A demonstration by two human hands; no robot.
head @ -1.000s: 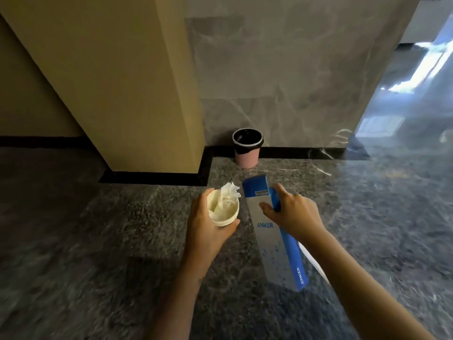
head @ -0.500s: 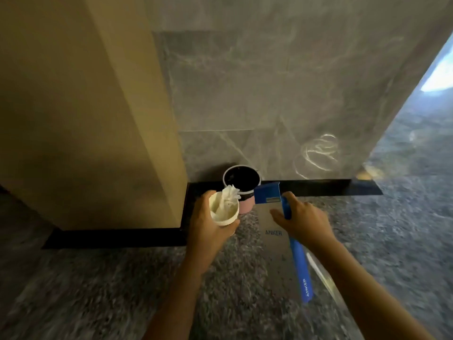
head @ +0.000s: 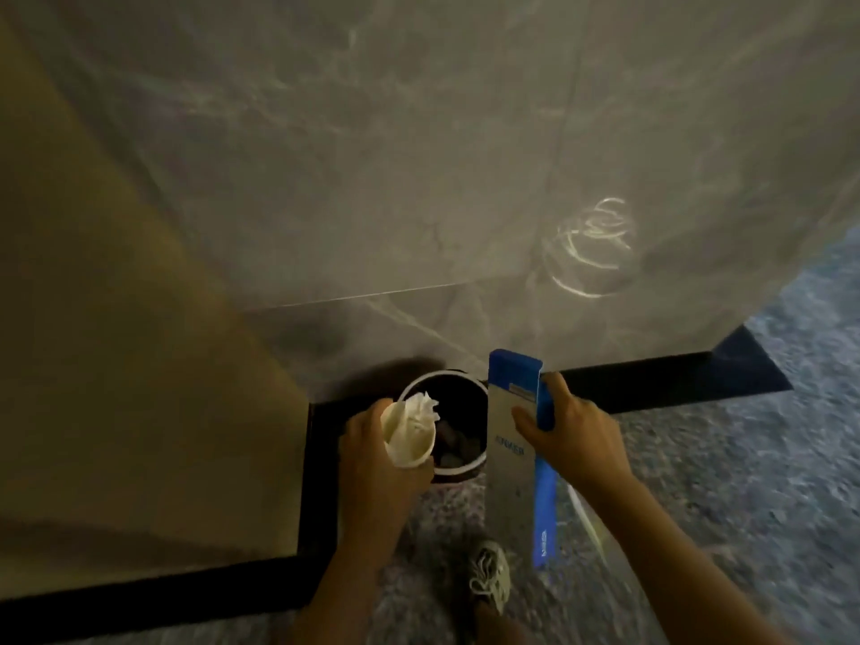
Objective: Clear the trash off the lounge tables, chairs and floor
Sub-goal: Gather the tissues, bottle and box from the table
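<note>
My left hand [head: 372,463] grips a cream paper cup [head: 409,439] with a crumpled white tissue [head: 421,408] sticking out of it. The cup is tipped over the left rim of a small round trash bin [head: 446,379] with a dark liner and some trash inside. My right hand [head: 574,435] holds a long blue-and-white box [head: 509,463] upright, just right of the bin, its top end level with the bin's far rim. A thin white strip [head: 584,514] shows below my right wrist.
The bin stands in a corner between a tan pillar [head: 116,365] on the left and a grey marble wall [head: 442,179] behind, both with black baseboard [head: 675,372]. My shoe [head: 488,574] is on the speckled stone floor [head: 744,458], which extends to the right.
I have walked up to the bin; it went from further ahead to directly under my hands. The cup now tilts over the bin's rim. Both hands keep their grip.
</note>
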